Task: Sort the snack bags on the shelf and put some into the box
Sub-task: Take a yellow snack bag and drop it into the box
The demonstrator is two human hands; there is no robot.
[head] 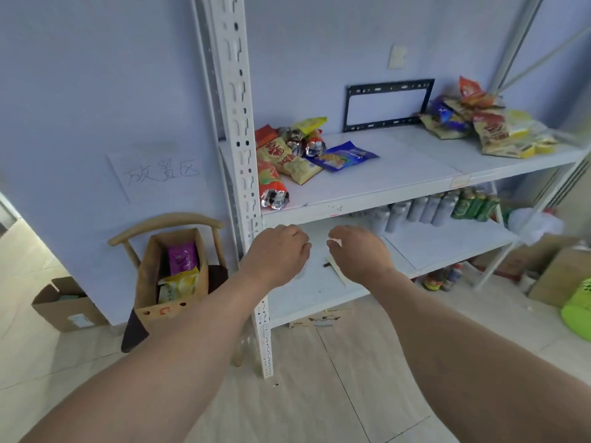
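A white metal shelf (399, 174) carries two heaps of snack bags. The left heap (287, 158) has red, yellow and silver bags with a blue bag (345, 156) beside it. The right heap (486, 123) lies at the far end. A tall cardboard box (150, 282) stands on a wooden chair (166, 220) left of the shelf and holds a purple bag (182, 257) and yellow bags (179, 284). My left hand (278, 254) and my right hand (358, 251) hover side by side below the upper shelf's front edge, fingers loosely curled, holding nothing.
The lower shelf board (447, 241) bears grey bottles and green cans (473, 204) at the back. Bottles stand on the floor under it. A shelf post (243, 155) rises by my left hand. Cardboard boxes (67, 305) and a green basket (579, 308) sit on the floor.
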